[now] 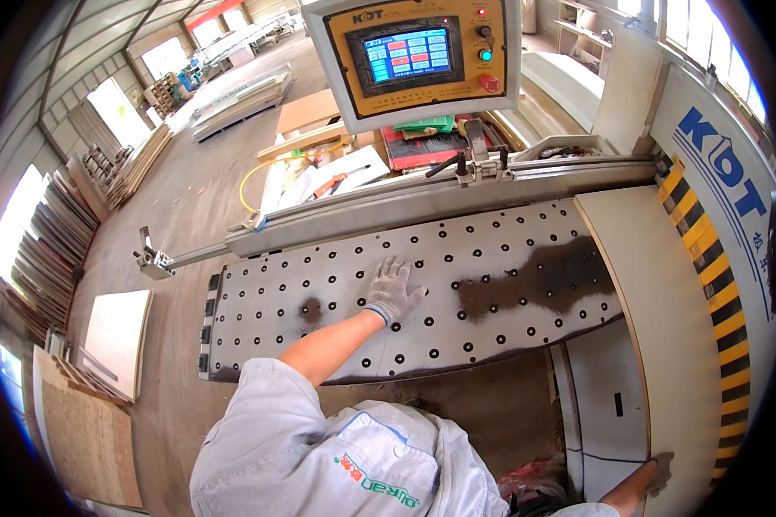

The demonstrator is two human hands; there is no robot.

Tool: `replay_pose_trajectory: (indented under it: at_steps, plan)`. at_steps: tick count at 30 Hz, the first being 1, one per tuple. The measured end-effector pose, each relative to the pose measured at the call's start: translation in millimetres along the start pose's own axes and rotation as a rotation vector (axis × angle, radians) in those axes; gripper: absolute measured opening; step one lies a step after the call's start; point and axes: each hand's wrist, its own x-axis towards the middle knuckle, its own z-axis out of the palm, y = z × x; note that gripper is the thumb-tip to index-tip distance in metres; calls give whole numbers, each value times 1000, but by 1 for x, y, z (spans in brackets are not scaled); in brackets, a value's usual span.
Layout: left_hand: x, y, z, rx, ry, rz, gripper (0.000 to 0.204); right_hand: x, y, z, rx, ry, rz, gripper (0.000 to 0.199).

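My left hand (pixel 393 291), in a pale knit glove with a blue cuff, lies flat with spread fingers on a grey perforated table (pixel 379 345) dotted with black round nozzles. Nothing is in it. Far to the lower right, my right hand (pixel 660 474) is gloved too and grips the left edge of a long pale board (pixel 655 345). Part of that hand is hidden at the edge. The board's far end rests over the right end of the table, against the machine side.
A control panel (pixel 422 65) with a lit screen hangs above a metal guide rail (pixel 457 204). A yellow-and-black striped machine edge (pixel 711 284) runs beside the board. Board stacks (pixel 241 99) stand at the back left, and a pale panel (pixel 116 340) stands at left.
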Motion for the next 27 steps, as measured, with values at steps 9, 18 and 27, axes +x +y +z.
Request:
replay_pose_trajectory:
  at_steps: [9,18,27]
  plan:
    - [-3,0,-5,14,-17,-19,81,-31,2,-26,-85,-36,-39,88]
    - [-1,2,-4,-1,6,-4,78,-28,6,-20,-45,85,-59,82]
    - [-1,2,-1,-27,50,11,75,-32,10,-20,27,107,-73,82]
